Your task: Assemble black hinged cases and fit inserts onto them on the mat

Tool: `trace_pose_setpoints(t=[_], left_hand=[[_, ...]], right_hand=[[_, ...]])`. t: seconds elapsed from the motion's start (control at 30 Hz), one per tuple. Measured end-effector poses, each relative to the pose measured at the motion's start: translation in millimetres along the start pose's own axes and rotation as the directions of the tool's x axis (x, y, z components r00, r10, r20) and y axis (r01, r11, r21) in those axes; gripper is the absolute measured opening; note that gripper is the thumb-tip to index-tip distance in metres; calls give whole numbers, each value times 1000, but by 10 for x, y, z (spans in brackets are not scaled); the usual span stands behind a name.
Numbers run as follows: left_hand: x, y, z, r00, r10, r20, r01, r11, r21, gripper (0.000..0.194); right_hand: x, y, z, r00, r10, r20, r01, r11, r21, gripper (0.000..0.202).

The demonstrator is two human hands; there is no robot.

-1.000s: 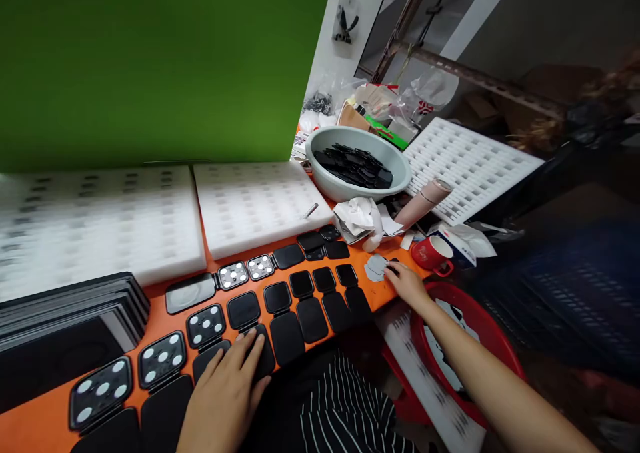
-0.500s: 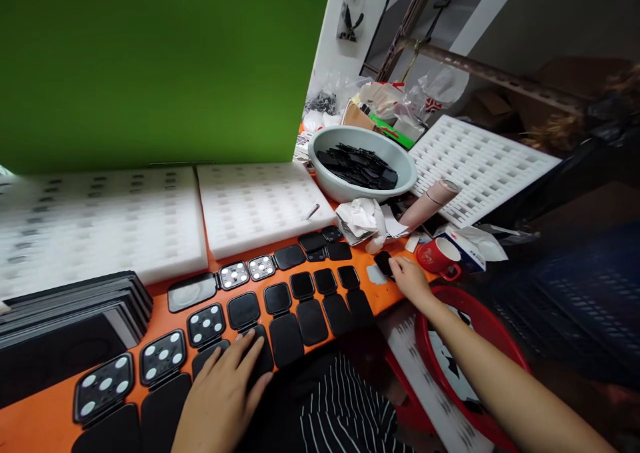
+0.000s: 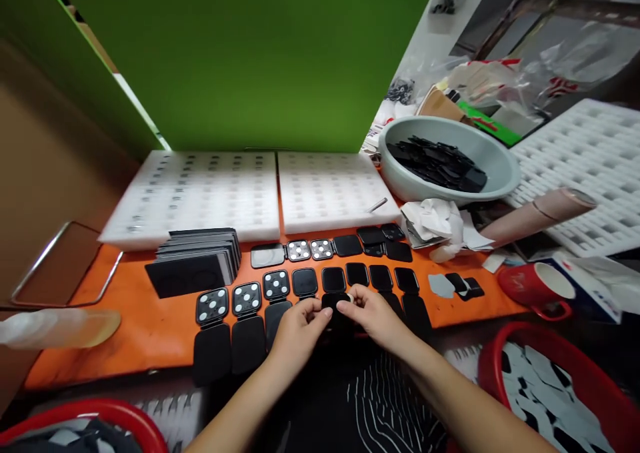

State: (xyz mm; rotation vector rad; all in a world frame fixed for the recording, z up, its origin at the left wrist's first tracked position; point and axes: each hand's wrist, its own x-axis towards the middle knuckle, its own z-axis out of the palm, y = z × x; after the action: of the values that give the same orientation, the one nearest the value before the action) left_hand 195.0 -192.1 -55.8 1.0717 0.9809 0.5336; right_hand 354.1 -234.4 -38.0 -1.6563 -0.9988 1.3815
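Between my two hands, low over the front of the orange table, is a small black square piece (image 3: 334, 300). My left hand (image 3: 300, 329) pinches its left side between thumb and fingers. My right hand (image 3: 376, 314) pinches the right side, where a bit of something pale shows at the fingertips. Beneath and around them lie rows of opened black hinged cases (image 3: 333, 280). Several cases at the left carry white dots (image 3: 247, 299); others have plain black inner faces. Right of the rows sit a few more black pieces (image 3: 469, 286) beside a pale sheet (image 3: 441, 285).
White foam trays (image 3: 210, 196) stand at the back, before a green panel (image 3: 270, 59). A stack of black cards (image 3: 187, 276) is at left. To the right are a bowl (image 3: 505, 169) of black pieces, a red mug (image 3: 525, 283), a pink bottle (image 3: 545, 214) and a red basin (image 3: 493, 353).
My right hand has come left from the loose black pieces to the middle. My left hand has lifted off the cases, and both now hold the small black piece. The view has turned left.
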Motion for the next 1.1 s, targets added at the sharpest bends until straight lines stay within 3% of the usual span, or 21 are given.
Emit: trace_pose_setpoints(t=[0.23, 0.43, 0.53, 0.6, 0.67, 0.73, 0.83, 0.97, 1.1], left_hand=[[-68, 57, -238, 995, -45, -88, 30, 985, -171, 35], [-159, -62, -386, 989, -8, -149, -5, 996, -91, 31], [-295, -116, -495, 981, 66, -184, -34, 985, 171, 27], [-381, -127, -563, 969, 186, -160, -88, 872, 482, 23], [-427, -137, -607, 952, 301, -50, -180, 686, 705, 21], [-423, -166, -622, 925, 374, 59, -260, 514, 817, 21], [-366, -238, -606, 908, 405, 106, -260, 347, 901, 21], [-323, -299, -574, 905, 410, 114, -236, 259, 936, 21], [-325, -278, -572, 908, 401, 123, -242, 261, 934, 24]], right_hand=[[206, -80, 116, 993, -29, 112, 39, 996, -85, 39], [301, -61, 216, 992, 11, 126, 9, 987, -158, 38], [380, -111, 220, 997, -35, 64, 45, 986, -162, 36], [468, -167, 240, 996, -50, 69, 61, 984, -166, 34], [579, -216, 301, 988, -53, 142, 81, 977, -197, 30], [701, -241, 403, 977, -57, 204, 113, 954, -277, 27], [870, -233, 578, 966, -71, 250, 174, 891, -420, 25], [1013, -228, 712, 946, -93, 310, 259, 791, -554, 27], [1053, -280, 730, 941, -76, 331, 283, 715, -640, 27]])
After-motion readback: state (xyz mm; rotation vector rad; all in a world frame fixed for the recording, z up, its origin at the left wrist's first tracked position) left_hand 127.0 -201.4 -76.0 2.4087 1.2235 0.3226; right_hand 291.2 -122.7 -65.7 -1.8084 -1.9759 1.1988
